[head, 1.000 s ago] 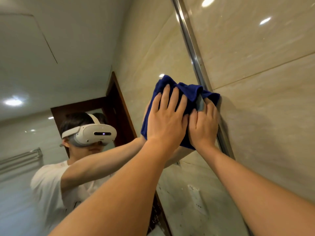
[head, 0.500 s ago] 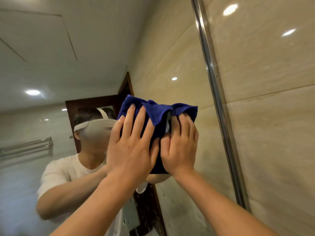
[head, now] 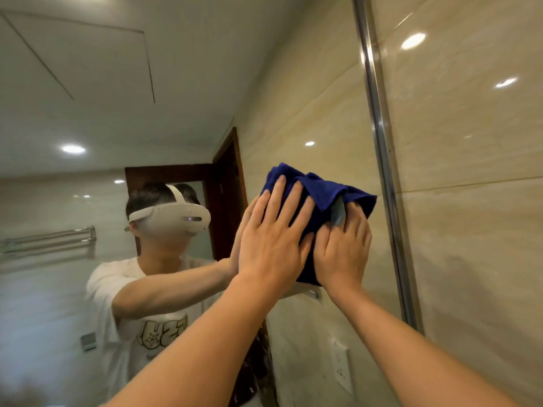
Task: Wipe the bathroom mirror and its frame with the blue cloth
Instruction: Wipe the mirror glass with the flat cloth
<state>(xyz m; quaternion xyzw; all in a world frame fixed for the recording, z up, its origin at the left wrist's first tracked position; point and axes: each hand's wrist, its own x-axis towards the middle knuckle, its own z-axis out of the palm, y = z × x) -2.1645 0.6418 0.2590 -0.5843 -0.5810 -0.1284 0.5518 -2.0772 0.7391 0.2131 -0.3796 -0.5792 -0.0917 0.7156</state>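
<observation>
Both hands press the blue cloth (head: 320, 195) flat on the mirror (head: 182, 118), near its shiny frame (head: 382, 160). Left hand (head: 273, 245) fingers are straight; right hand (head: 343, 251) fingers hide under a fold.

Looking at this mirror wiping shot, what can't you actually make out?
- Head view: the glass under the blue cloth is covered by the cloth and both hands, so its cleanliness is unknown.
- The right hand's fingertips are tucked under a cloth fold.
- The mirror frame runs off the top edge; its other sides are outside the picture.
- The left hand hides the cloth's lower left part.
</observation>
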